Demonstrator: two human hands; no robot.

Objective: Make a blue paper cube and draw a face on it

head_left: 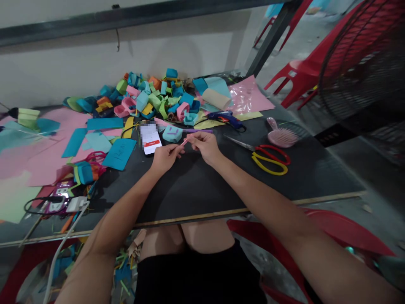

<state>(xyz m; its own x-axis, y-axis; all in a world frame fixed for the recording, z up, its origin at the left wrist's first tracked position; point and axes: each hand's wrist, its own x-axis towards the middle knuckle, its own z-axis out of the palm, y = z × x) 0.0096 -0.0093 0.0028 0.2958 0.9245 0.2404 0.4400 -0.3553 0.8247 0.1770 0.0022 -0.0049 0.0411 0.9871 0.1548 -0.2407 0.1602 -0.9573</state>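
Observation:
Between my two hands, over the middle of the dark table, is a narrow pink paper strip [184, 142]. My left hand [167, 157] pinches its lower end. The fingers of my right hand [203, 145] close on its upper end. Just beyond them sits a light blue folded paper piece [172, 134] with purple marks, and a purple pen [202, 131] lies behind my right fingers. A phone [151, 138] with a lit screen rests left of my left hand. To the right of my right hand are scissors [259, 154] with red and yellow handles.
A heap of small folded paper pieces [155, 95] lies against the wall. A glue gun [226, 119], a cardboard roll [216, 99] and a pink hairbrush [281, 134] stand around the back right. Paper sheets [47, 143] and a power strip [61, 196] occupy the left; a fan [363, 63] is at right.

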